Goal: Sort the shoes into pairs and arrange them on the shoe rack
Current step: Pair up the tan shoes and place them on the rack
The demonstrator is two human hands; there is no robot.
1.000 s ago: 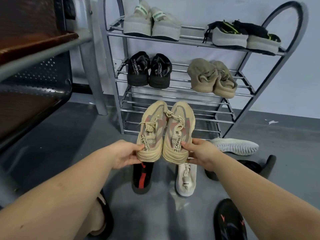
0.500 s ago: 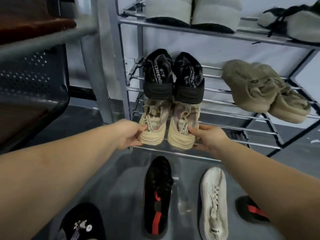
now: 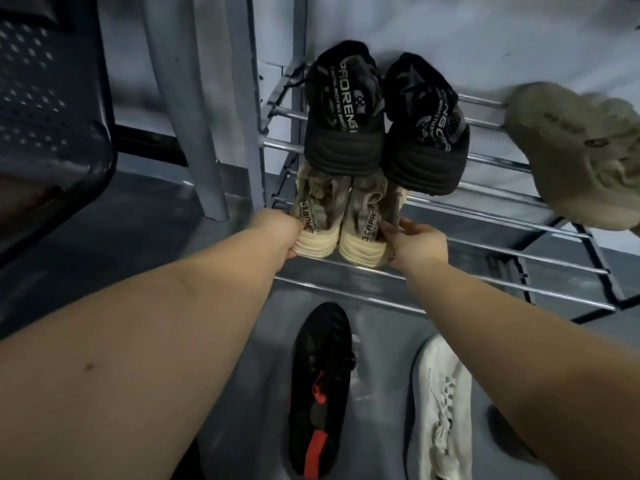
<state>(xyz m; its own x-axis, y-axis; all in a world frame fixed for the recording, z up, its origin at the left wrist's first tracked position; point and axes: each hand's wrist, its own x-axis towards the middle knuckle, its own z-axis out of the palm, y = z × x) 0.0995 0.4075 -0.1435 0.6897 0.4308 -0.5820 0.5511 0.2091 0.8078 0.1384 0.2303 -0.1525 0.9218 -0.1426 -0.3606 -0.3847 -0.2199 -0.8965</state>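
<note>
a: state the location of the beige pair.

b: left beige shoe (image 3: 317, 220) and right beige shoe (image 3: 369, 225) sit side by side, touching, heels toward the camera, on a lower shelf of the shoe rack (image 3: 485, 265). their toes run under the shelf above.

a: state of each hand.

b: left hand (image 3: 277, 233) is closed on the outer heel side of the left beige shoe. right hand (image 3: 414, 242) is closed on the outer heel side of the right beige shoe, thumb on the upper. both shoes lie between the two hands.

a: items directly beyond the hands.

b: a black pair, left black shoe (image 3: 346, 112) and right black shoe (image 3: 429, 129), on the shelf above, heels overhanging the beige toes. beyond and outboard of the right hand, an olive shoe (image 3: 575, 150) on the same upper shelf, blurred.

a: items on the near side of the hands.

b: on the floor (image 3: 214, 244), between the forearms, a black shoe with red marks (image 3: 320, 386). nearer the right forearm, a white shoe (image 3: 441, 407). a dark shoe (image 3: 502, 431) shows partly behind the right forearm; detail cannot be told.

a: items outboard of the left hand.

b: a grey metal leg (image 3: 194, 109) just beside the rack upright, and further out a dark perforated seat (image 3: 52, 98).
</note>
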